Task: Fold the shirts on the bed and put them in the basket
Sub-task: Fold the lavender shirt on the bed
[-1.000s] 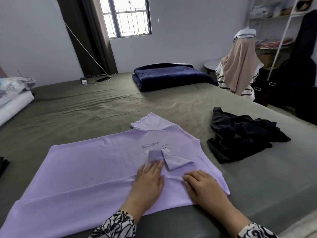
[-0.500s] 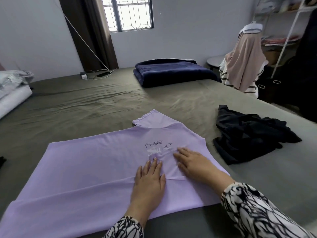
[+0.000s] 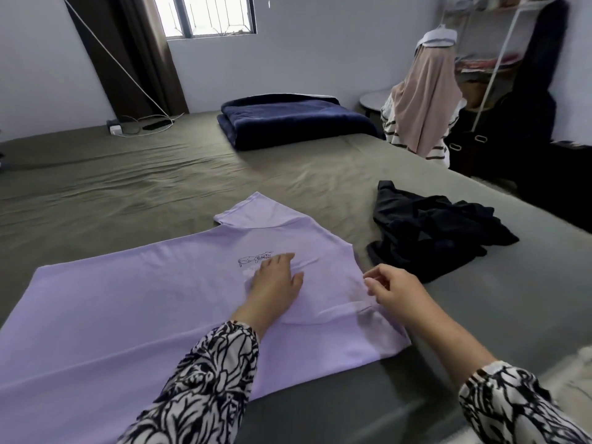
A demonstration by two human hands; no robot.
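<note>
Both hands have shifted: left hand [image 3: 274, 278] presses flat, fingers together, on the lilac shirt [image 3: 134, 302]; right hand [image 3: 395, 291] pinches its edge. Folding barely begun; black shirt [image 3: 429, 232] beside it unfolded; basket unseen.

My view, looking down: both arms in long sleeves, white fabric with a dense black branching, leaf-like print. Left sleeve [image 3: 205, 386] ends in a gathered cuff at the wrist. Right sleeve [image 3: 512, 408] same pattern, cuff sits partway up the forearm. Left hand [image 3: 275, 280] and right hand [image 3: 397, 290] bare, no rings or watch visible.
</note>
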